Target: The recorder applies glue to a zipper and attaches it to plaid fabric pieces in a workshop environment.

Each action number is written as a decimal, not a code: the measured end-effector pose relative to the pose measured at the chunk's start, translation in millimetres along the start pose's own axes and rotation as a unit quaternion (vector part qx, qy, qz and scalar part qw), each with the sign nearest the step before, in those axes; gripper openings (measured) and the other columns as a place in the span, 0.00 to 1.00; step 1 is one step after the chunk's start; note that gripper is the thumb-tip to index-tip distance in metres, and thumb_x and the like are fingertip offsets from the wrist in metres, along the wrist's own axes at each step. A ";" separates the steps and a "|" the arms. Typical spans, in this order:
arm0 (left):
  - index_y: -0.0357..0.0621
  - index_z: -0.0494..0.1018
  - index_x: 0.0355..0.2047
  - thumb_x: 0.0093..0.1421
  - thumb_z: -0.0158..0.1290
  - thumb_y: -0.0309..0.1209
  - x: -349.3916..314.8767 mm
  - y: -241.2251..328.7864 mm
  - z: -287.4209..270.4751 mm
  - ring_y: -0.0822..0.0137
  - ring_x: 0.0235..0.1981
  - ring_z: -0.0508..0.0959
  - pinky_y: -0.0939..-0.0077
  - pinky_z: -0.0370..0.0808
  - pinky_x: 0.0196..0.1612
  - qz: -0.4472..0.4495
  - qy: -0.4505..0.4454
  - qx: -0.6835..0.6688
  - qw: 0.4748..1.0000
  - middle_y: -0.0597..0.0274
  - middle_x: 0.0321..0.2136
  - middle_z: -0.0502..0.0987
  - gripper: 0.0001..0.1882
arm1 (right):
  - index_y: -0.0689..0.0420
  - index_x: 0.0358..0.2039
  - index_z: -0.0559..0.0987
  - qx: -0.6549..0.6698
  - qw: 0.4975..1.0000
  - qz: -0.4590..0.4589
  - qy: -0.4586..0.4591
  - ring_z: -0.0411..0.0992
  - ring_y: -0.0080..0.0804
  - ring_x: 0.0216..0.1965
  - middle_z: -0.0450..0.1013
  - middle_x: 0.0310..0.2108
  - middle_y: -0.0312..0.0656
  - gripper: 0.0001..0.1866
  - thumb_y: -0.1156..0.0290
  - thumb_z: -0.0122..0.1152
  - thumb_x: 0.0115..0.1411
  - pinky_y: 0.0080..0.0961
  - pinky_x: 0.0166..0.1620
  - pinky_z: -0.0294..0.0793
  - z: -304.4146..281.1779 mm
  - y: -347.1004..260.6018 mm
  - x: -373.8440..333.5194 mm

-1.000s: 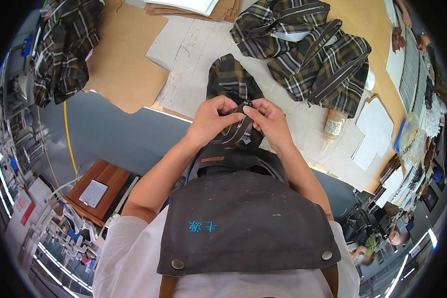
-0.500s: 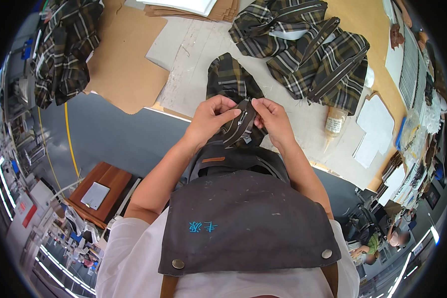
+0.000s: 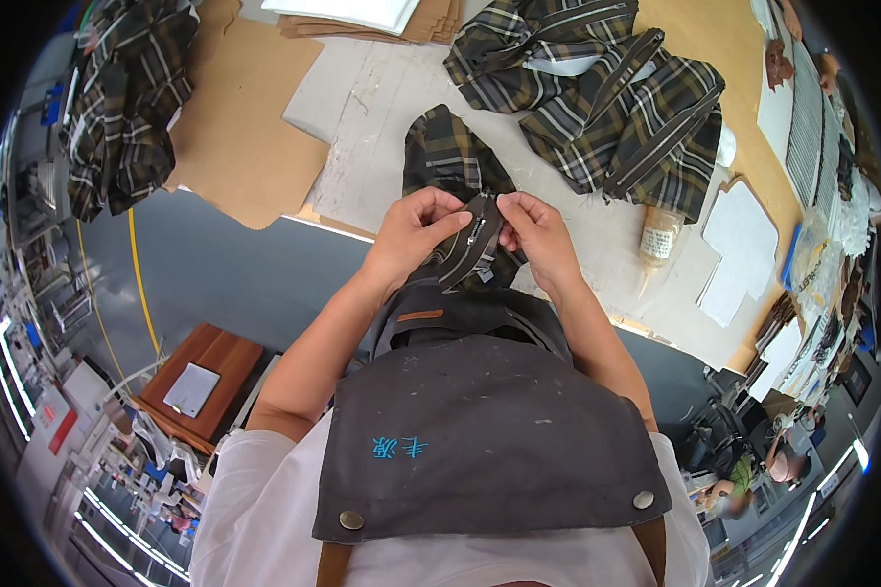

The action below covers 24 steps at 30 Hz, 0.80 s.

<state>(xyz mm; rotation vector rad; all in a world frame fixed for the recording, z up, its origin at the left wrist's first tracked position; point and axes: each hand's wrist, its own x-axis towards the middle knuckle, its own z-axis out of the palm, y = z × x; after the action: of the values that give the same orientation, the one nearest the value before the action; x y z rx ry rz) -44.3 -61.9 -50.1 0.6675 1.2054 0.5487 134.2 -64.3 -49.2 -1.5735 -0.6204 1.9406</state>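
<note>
Both my hands pinch a dark plaid fabric piece [image 3: 453,147] along its brown zipper [image 3: 476,241], at the table's near edge. My left hand [image 3: 413,231] grips the left side, thumb lying on the zipper tape. Close by on the right, my right hand [image 3: 535,233] pinches the tape's upper end between thumb and fingers. A small metal zipper pull shows between the hands. The far part of the piece rests on the table, while its near part hangs by my dark apron [image 3: 489,430].
More plaid pieces with zippers [image 3: 597,98] lie at the far right, beside a glue bottle [image 3: 659,245] and white paper patterns [image 3: 739,249]. Brown card [image 3: 255,137] and a plaid bundle [image 3: 127,108] are at left. A wooden stool-like box [image 3: 201,382] stands on the floor.
My hands stay almost still on the zipper, with at most a slight shift of the fingers. The surroundings shift slightly in the picture.
</note>
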 end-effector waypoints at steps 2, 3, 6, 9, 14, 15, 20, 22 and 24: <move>0.39 0.69 0.32 0.53 0.53 0.26 0.2 0.4 0.4 0.81 0.26 0.70 0.89 0.66 0.31 0.000 0.000 -0.005 1.000 0.69 0.24 0.73 0.07 | 0.59 0.31 0.74 0.000 1.000 -0.001 0.001 0.62 0.13 0.20 0.67 0.19 0.29 0.11 0.64 0.51 0.58 0.10 0.24 0.60 -0.4 0.4 0.0; 0.39 0.69 0.32 0.53 0.53 0.26 0.2 0.7 0.6 0.81 0.26 0.70 0.89 0.66 0.31 0.000 0.000 -0.004 1.000 0.69 0.24 0.73 0.07 | 0.60 0.31 0.74 0.001 1.000 -0.003 0.000 0.62 0.13 0.20 0.67 0.19 0.29 0.11 0.65 0.51 0.58 0.10 0.24 0.60 -0.7 0.6 0.1; 0.39 0.69 0.32 0.53 0.53 0.26 0.6 2.1 1.4 0.82 0.26 0.69 0.89 0.66 0.31 0.008 -0.002 0.002 1.000 0.69 0.24 0.73 0.07 | 0.60 0.31 0.74 0.000 1.000 -0.011 0.000 0.63 0.14 0.21 0.67 0.19 0.30 0.10 0.66 0.51 0.57 0.10 0.24 0.60 -1.3 1.9 0.5; 0.38 0.70 0.32 0.53 0.53 0.26 2.0 4.2 2.3 0.82 0.27 0.70 0.88 0.66 0.32 0.031 0.004 0.006 0.999 0.69 0.24 0.73 0.07 | 0.61 0.32 0.74 -0.004 1.000 -0.022 0.000 0.64 0.14 0.21 0.67 0.20 0.30 0.09 0.68 0.52 0.57 0.10 0.25 0.61 -1.7 3.3 0.8; 0.37 0.71 0.31 0.53 0.54 0.27 6.4 8.4 3.1 0.82 0.26 0.70 0.88 0.66 0.31 0.034 0.008 0.039 0.999 0.68 0.24 0.73 0.07 | 0.61 0.33 0.74 -0.008 0.999 -0.034 0.005 0.64 0.15 0.22 0.68 0.21 0.31 0.09 0.69 0.52 0.57 0.10 0.25 0.62 -1.8 2.8 0.8; 0.37 0.71 0.31 0.53 0.54 0.27 6.8 9.6 3.6 0.82 0.26 0.70 0.88 0.66 0.31 0.033 0.007 0.040 0.999 0.68 0.24 0.73 0.07 | 0.61 0.33 0.74 -0.008 0.999 -0.036 0.007 0.64 0.15 0.22 0.68 0.21 0.31 0.09 0.69 0.52 0.57 0.10 0.25 0.62 -2.2 2.7 0.8; 0.37 0.72 0.29 0.53 0.54 0.27 9.3 11.7 6.5 0.82 0.24 0.70 0.89 0.66 0.28 0.018 0.014 0.056 0.998 0.68 0.22 0.74 0.06 | 0.61 0.33 0.74 0.000 0.999 -0.041 0.015 0.65 0.15 0.22 0.69 0.22 0.32 0.08 0.70 0.52 0.56 0.11 0.25 0.62 -3.3 2.8 0.3; 0.37 0.72 0.29 0.53 0.54 0.27 10.2 11.1 7.6 0.82 0.24 0.70 0.89 0.66 0.28 0.019 0.015 0.056 0.998 0.68 0.22 0.74 0.06 | 0.61 0.32 0.74 -0.003 0.998 -0.054 0.019 0.65 0.15 0.21 0.69 0.22 0.32 0.08 0.70 0.52 0.56 0.11 0.25 0.62 -4.7 4.7 1.1; 0.37 0.72 0.29 0.53 0.54 0.27 11.3 10.4 8.4 0.82 0.24 0.70 0.89 0.66 0.27 0.020 0.015 0.056 0.998 0.68 0.22 0.74 0.06 | 0.62 0.33 0.74 -0.002 0.998 -0.056 0.022 0.65 0.15 0.21 0.69 0.23 0.32 0.08 0.71 0.52 0.56 0.11 0.25 0.62 -5.4 4.6 0.9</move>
<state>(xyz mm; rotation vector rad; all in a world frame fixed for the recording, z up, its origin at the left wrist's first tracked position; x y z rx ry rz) -33.5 -48.3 -48.1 0.7820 1.2597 0.5298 138.8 -67.0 -54.1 -1.5468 -0.6798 1.8196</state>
